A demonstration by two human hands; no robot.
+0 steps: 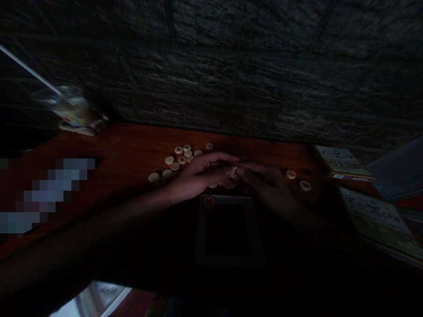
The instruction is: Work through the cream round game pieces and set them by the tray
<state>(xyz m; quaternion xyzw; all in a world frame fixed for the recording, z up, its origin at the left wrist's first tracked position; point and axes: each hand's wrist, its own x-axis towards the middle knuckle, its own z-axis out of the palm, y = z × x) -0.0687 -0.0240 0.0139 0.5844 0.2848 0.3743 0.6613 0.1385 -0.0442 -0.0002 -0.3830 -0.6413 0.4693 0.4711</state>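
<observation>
My left hand (201, 175) and my right hand (267, 181) meet over the middle of the table. A round xiangqi piece (234, 172) with a dark character is pinched between them at the thumbs. Beside and behind my left hand lie several pale pieces (182, 160), some face up and some blank side up. Just below the hands sits a shallow open tray (238, 199) with a light rim. In its upper left corner rests a piece with a red character (209, 201). Another piece (212, 185) is partly hidden under my left hand.
Two more pieces lie right of my right hand, one red-marked (291, 174) and one dark-marked (304, 185). Two flat printed boxes (343, 159) (380, 220) are at the right. A cup with a straw (72, 108) stands far left. A stone wall (211, 79) bounds the wooden table (132, 141).
</observation>
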